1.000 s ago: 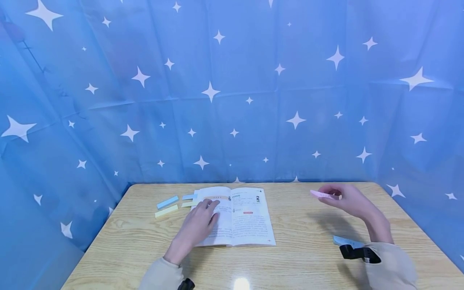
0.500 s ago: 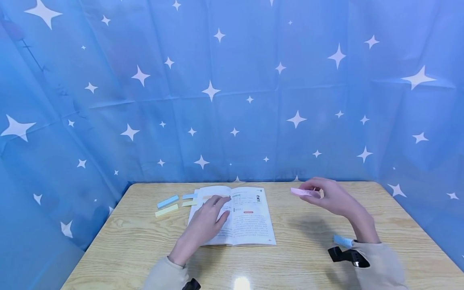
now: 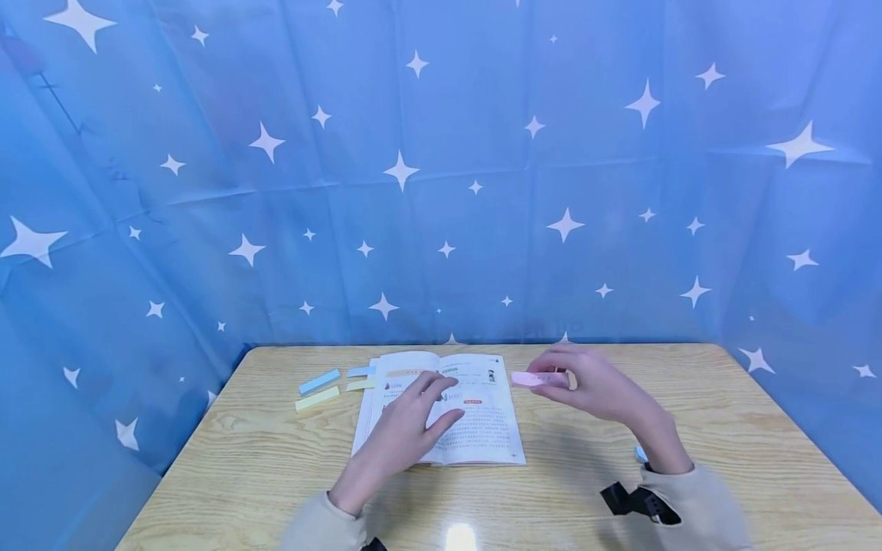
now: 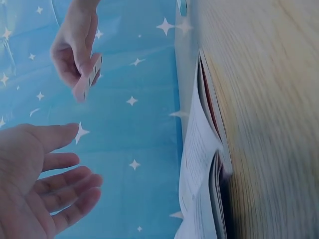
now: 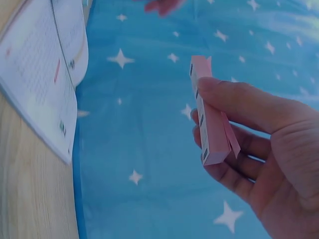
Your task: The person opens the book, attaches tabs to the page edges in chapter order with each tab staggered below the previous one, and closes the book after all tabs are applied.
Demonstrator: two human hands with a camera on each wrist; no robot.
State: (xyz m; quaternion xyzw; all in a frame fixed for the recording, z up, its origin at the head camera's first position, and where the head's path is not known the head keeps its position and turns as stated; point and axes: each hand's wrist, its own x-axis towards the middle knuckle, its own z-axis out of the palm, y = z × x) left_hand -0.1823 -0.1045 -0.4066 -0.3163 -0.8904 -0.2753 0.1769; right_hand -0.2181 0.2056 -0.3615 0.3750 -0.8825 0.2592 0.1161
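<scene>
My right hand (image 3: 594, 384) pinches a pink sticky note pad (image 3: 540, 379) between thumb and fingers, in the air just right of the open book (image 3: 482, 421). In the right wrist view the pad (image 5: 212, 119) is a thick narrow block with dark marks along one side and a pink leaf standing away from it. My left hand (image 3: 406, 425) is over the book's middle, fingers spread and holding nothing. From the left wrist view, this hand (image 4: 47, 179) is raised off the pages, apart from the pad (image 4: 87, 78).
Left of the book lie a blue strip-shaped pad (image 3: 320, 381) and a yellow one (image 3: 318, 399). A blue tab (image 3: 360, 372) and a yellow tab (image 3: 360, 385) stick out from its left edge. Another blue piece (image 3: 641, 454) is mostly hidden by the right wrist. A starry curtain (image 3: 468, 283) hangs behind the table.
My right hand has moved left with the pink sticky note pad, from the table's right side to near the book. My left hand has shifted right across the pages.
</scene>
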